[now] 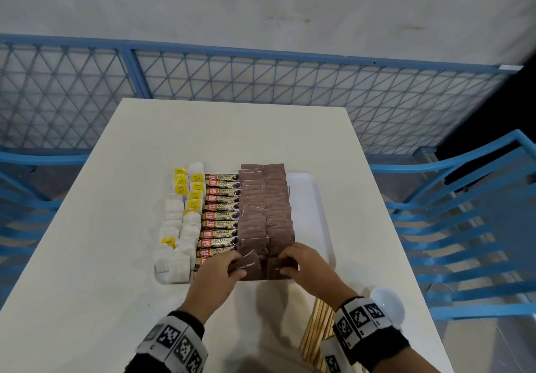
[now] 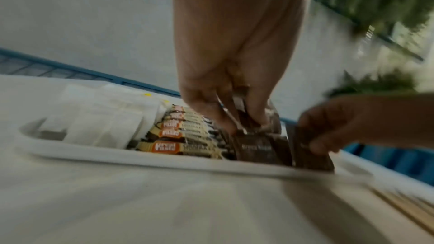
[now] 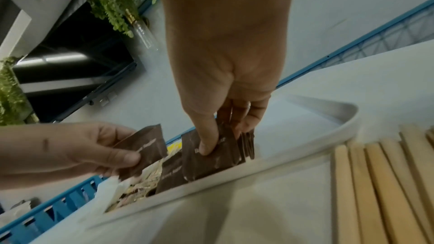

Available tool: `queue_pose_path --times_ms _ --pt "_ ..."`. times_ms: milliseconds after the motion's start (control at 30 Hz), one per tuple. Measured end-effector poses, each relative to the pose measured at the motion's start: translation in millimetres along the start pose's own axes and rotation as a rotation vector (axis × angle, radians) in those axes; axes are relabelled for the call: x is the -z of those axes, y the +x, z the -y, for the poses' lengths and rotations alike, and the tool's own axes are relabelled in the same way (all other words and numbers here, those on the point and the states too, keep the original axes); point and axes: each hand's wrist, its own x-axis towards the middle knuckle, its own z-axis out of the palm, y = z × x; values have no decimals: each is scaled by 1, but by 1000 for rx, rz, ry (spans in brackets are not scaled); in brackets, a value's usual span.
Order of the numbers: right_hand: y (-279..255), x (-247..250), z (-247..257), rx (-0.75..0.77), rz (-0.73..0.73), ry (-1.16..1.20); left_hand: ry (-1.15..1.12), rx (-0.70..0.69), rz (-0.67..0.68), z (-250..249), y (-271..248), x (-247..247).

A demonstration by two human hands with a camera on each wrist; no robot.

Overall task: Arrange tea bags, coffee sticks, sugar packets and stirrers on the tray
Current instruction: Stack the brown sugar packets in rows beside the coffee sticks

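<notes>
A white tray [image 1: 313,198] on the table holds two columns of tea bags [image 1: 179,227], a column of coffee sticks [image 1: 222,216] and two columns of brown sugar packets [image 1: 266,207]. At the tray's near edge my left hand [image 1: 235,262] pinches one brown sugar packet [image 3: 145,146], tilted above the row. Beside it my right hand [image 1: 287,264] pinches another sugar packet [image 3: 206,162], thumb on its face, at the near end of the right column. Wooden stirrers [image 1: 317,332] lie on the table under my right wrist, outside the tray.
The tray's right strip [image 1: 307,221] is bare. A white round object [image 1: 388,306] sits near the table's right edge. Blue chairs [image 1: 464,213] flank the table and a blue mesh fence [image 1: 261,82] runs behind it.
</notes>
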Motion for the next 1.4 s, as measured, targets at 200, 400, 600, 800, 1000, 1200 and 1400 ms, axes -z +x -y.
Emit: queue_pose_path --times_ms 200,400,600,800,1000,1200,1400 --pt "-1 -7 -1 73 -12 -84 169 -121 58 2 13 -12" --pt "-1 -9 -1 90 23 -112 207 -154 -3 2 15 -16" --pt "4 -5 0 88 19 -140 231 -175 -61 3 17 -25" --pt "5 -4 0 91 31 -161 294 -189 -116 6 15 -32" --pt "7 -5 1 91 25 -203 327 -182 -113 3 17 -29" --pt "4 -12 -2 48 -120 -191 353 -192 -186 0 12 -28" --pt "-1 -14 -1 15 -212 -145 312 -179 -238 6 10 -26"
